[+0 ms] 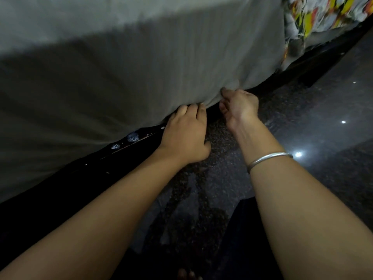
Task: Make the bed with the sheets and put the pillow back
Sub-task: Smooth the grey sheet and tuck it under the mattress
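Note:
A grey sheet [141,77] covers the mattress and hangs down its side across most of the view. My left hand [185,136] lies palm down at the sheet's lower edge, its straight fingers pushed against the hem with the tips hidden under the cloth. Just to the right, my right hand [240,108] pinches the same hem between thumb and curled fingers. No pillow is in view.
A dark bed base [60,190] runs under the sheet from lower left to upper right. A bright patterned cloth [314,17] lies on the bed at the top right. The polished dark speckled floor [323,128] reflects lights. A silver bangle [268,158] circles my right wrist.

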Tool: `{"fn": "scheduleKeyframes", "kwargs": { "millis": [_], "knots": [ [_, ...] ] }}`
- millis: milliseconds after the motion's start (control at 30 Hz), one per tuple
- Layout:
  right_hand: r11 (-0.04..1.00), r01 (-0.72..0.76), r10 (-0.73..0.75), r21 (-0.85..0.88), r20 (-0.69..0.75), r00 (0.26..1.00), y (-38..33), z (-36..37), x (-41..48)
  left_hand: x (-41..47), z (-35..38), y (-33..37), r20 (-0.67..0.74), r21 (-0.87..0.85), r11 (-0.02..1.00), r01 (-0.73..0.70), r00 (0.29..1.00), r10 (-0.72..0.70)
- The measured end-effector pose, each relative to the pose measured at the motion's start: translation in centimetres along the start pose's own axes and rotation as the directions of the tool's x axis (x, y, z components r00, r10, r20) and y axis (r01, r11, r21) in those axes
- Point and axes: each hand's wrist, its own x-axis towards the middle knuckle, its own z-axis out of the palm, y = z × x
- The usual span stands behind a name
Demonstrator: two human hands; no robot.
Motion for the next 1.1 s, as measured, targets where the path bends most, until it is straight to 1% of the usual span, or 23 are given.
{"fn": "scheduleKeyframes", "kwargs": {
  "millis": [67, 100, 133, 167, 200, 233, 267, 300, 333, 367, 400, 433, 500, 567, 633, 700, 733, 800, 867, 933, 967, 1033, 1100],
  "knots": [
    [0.994, 0.009, -0.020, -0.106, -0.108, 0.994, 0.8, -0.4, 0.5, 0.0, 0.0, -0.1, 0.026, -0.009, 1.000, -0.010, 1.000, 0.011],
    [0.989, 0.019, -0.039, -0.146, -0.136, 0.990, 1.2, -0.6, 0.6, 0.0, 0.1, 0.0, 0.040, -0.003, 1.000, -0.014, 0.999, 0.014],
    [0.976, 0.054, -0.090, -0.213, -0.160, 0.983, 1.4, -0.7, 0.7, -0.1, 0.2, 0.2, 0.054, 0.003, 1.000, -0.012, 0.998, 0.011],
    [0.931, 0.113, -0.180, -0.348, -0.168, 0.969, 1.6, -0.8, 0.8, 0.0, 0.2, 0.4, 0.071, 0.005, 1.000, -0.001, 0.997, 0.001],
    [0.832, 0.183, -0.296, -0.524, -0.139, 0.945, 1.6, -0.8, 0.6, 0.2, 0.2, 0.6, 0.093, 0.000, 1.000, 0.017, 0.996, -0.017],
    [0.676, 0.251, -0.411, -0.692, -0.073, 0.909, 1.6, -0.9, 0.3, 0.4, 0.2, 0.7, 0.120, -0.007, 0.999, 0.040, 0.992, -0.039],
    [0.486, 0.334, -0.520, -0.808, 0.041, 0.853, 1.7, -1.1, -0.2, 0.6, 0.3, 0.8, 0.141, -0.004, 0.998, 0.059, 0.988, -0.058],
    [0.277, 0.429, -0.589, -0.860, 0.201, 0.783, 1.9, -1.3, -0.5, 0.8, 0.5, 0.8, 0.147, 0.014, 0.997, 0.070, 0.986, -0.071],
    [0.100, 0.520, -0.595, -0.848, 0.368, 0.715, 2.2, -1.3, -1.0, 1.0, 0.7, 0.6, 0.134, 0.038, 0.997, 0.072, 0.988, -0.077],
    [-0.024, 0.588, -0.551, -0.808, 0.502, 0.667, 2.7, -1.4, -1.2, 1.1, 0.9, 0.4, 0.113, 0.055, 0.996, 0.073, 0.990, -0.079],
    [-0.090, 0.630, -0.496, -0.772, 0.583, 0.643, 3.0, -1.4, -1.2, 1.3, 1.1, 0.2, 0.093, 0.062, 0.995, 0.075, 0.992, -0.080],
    [-0.124, 0.659, -0.451, -0.741, 0.634, 0.628, 3.0, -1.4, -0.9, 1.4, 1.1, 0.1, 0.078, 0.064, 0.995, 0.075, 0.994, -0.079],
    [-0.194, 0.671, -0.341, -0.715, 0.691, 0.637, 2.2, -1.5, -0.6, 1.8, 0.7, 0.0, 0.092, 0.057, 0.995, 0.079, 0.992, -0.085],
    [-0.288, 0.644, -0.206, -0.709, 0.702, 0.682, 1.3, -1.5, -0.1, 2.3, -0.3, 0.2, 0.149, 0.022, 0.995, 0.098, 0.984, -0.100],
    [-0.306, 0.626, -0.119, -0.717, 0.681, 0.722, 0.9, -1.3, 0.2, 2.9, -1.4, 0.6, 0.152, 0.027, 0.994, 0.104, 0.983, -0.107],
    [-0.277, 0.616, -0.072, -0.738, 0.655, 0.752, 0.6, -1.0, 0.3, 3.1, -2.5, 1.0, 0.132, 0.083, 0.990, 0.115, 0.983, -0.125],
    [-0.271, 0.616, -0.066, -0.740, 0.653, 0.755, 0.3, -0.9, 0.3, 3.0, -2.8, 1.2, 0.130, 0.092, 0.989, 0.112, 0.984, -0.123],
    [-0.315, 0.604, -0.137, -0.732, 0.665, 0.734, -0.4, -0.8, 0.4, 2.6, -2.7, 1.2, 0.126, 0.072, 0.993, 0.094, 0.987, -0.103],
    [-0.405, 0.567, -0.289, -0.717, 0.689, 0.665, -1.1, -0.4, 0.0, 2.2, -2.4, 1.0, 0.124, 0.072, 0.995, 0.065, 0.990, -0.073],
    [-0.452, 0.544, -0.425, -0.707, 0.706, 0.566, -1.4, -0.1, -0.7, 1.9, -2.5, 0.8, 0.106, 0.096, 0.995, 0.026, 0.994, -0.036],
    [-0.446, 0.548, -0.488, -0.708, 0.705, 0.514, -1.8, 0.0, -1.1, 1.7, -2.6, 0.9, 0.092, 0.094, 0.995, 0.012, 0.996, -0.021],
    [-0.390, 0.617, -0.578, -0.683, 0.704, 0.413, -2.6, 0.1, -1.8, 1.4, -3.2, 1.2, 0.024, 0.083, 0.997, -0.008, 1.000, 0.006],
    [-0.368, 0.714, -0.643, -0.596, 0.718, 0.268, -3.5, 0.1, -2.5, 0.9, -4.4, 1.3, -0.116, 0.075, 0.995, -0.063, 0.991, 0.071]
  ]
}}
